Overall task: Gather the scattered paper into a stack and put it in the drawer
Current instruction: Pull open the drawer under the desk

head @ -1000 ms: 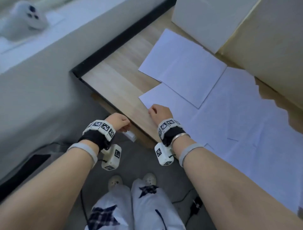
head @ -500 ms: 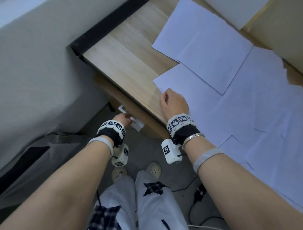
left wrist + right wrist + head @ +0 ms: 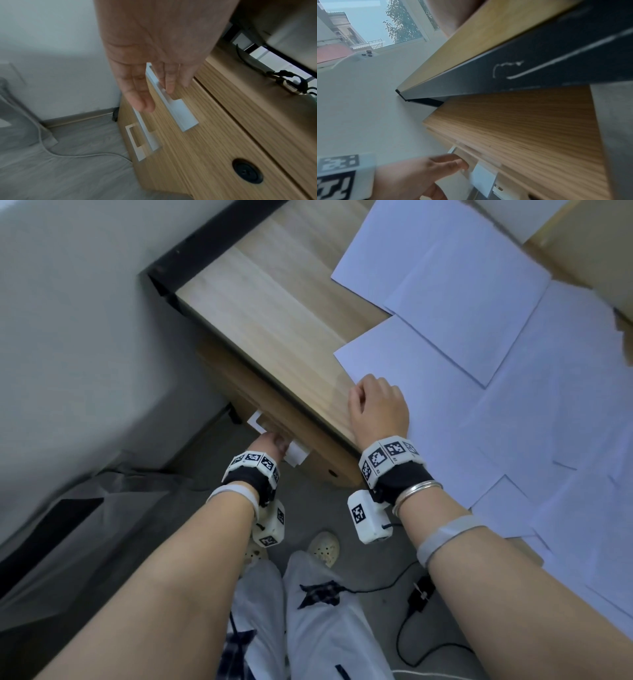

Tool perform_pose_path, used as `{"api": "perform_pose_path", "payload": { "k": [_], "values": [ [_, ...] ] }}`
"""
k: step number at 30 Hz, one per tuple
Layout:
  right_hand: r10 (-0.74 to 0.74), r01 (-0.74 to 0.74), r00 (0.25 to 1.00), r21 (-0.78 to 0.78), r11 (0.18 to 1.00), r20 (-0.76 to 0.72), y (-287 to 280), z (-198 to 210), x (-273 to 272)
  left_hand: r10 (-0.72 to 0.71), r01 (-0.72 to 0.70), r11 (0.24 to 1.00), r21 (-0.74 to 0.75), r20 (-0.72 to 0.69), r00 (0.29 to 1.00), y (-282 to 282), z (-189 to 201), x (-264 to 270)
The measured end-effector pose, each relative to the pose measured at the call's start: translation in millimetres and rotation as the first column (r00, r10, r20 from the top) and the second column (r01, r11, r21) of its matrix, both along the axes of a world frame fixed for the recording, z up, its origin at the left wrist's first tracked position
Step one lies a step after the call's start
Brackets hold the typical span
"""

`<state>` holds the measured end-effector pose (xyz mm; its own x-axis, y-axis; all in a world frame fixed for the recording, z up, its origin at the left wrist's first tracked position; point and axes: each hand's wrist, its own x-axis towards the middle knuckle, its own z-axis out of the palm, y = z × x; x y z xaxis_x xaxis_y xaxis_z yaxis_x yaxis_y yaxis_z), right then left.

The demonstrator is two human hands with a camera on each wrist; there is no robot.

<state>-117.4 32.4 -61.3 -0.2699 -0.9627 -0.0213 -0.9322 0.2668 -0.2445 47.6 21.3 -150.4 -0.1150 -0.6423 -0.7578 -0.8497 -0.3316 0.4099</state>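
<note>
While my right hand (image 3: 376,409) rests curled on paper (image 3: 428,392), my left fingers (image 3: 144,100), straight and together, touch the drawer (image 3: 197,135) handle (image 3: 171,105).

Plain white wall (image 3: 85,337) on the left, grey wood-look floor (image 3: 72,175) below with a thin black cable (image 3: 404,642) snaking across it. Light wood desk top with a black edge (image 3: 274,313). Window (image 3: 373,20) shows trees and a neighbouring building, dull daylight.

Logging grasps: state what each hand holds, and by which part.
Nothing is clearly held. The left hand, fingers straight, is at the drawer's white handle; the right hand rests on a paper sheet, grip hidden.
</note>
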Motion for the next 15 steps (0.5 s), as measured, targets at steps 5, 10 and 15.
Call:
{"api": "perform_pose_path", "payload": {
  "k": [5, 10, 15],
  "values": [
    [0.009, -0.009, 1.0, 0.01, 1.0, -0.009, 1.7, 1.5, 0.9, 0.194, -0.195, 0.981, -0.009, -0.016, 0.981, 21.3, -4.8, 19.9],
    [0.014, -0.013, 1.0, 0.024, 1.0, -0.026, 2.6, 2.8, 1.0, 0.376, -0.37, 0.927, -0.066, 0.137, 0.917, 39.5, -1.7, 32.3],
    [0.02, -0.019, 0.998, 0.034, 0.999, -0.053, 4.2, 3.7, 0.8, 0.444, -0.436, 0.896, -0.087, 0.221, 0.868, 61.5, 1.3, 45.3]
  ]
}}
